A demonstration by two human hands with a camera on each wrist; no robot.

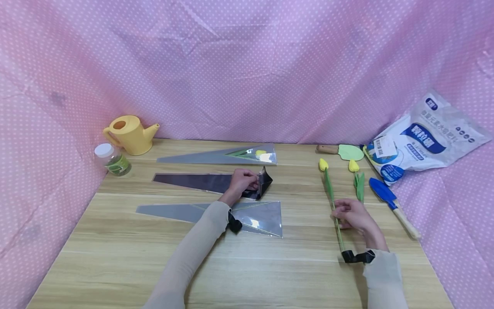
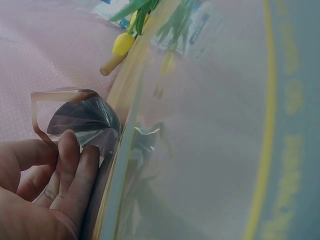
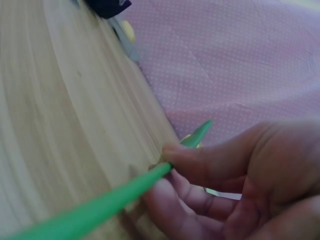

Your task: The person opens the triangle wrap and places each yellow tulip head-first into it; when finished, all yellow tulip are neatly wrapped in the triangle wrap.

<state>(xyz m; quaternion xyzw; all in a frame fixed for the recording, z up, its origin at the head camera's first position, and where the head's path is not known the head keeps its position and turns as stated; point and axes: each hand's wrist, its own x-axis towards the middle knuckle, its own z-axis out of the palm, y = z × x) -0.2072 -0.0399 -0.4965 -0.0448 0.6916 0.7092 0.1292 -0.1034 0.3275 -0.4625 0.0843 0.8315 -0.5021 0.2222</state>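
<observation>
I see the L hand [image 1: 244, 182] w/ its grip pinching the opened mouth of the black flower sleeve [image 1: 208, 182] on the bench [image 1: 301, 266]. Well R of that black flower sleeve, the R hand [image 1: 354, 215] has its grip clamped on a yellow tulip [image 1: 329, 186] by the stem (a 2nd tulip [image 1: 359, 186] lies a bit further R). Just behind the black flower sleeve: a clear sleeve [image 1: 200, 157] w/ a tulip inside. Just in front: another clear one [image 1: 266, 215], partly under the L forearm [image 1: 193, 253].

Curtained-off work area, bldg type unclear: pink dotted cloth [image 1: 231, 86] hung behind wood-grain tbl [image 1: 301, 270].
</observation>
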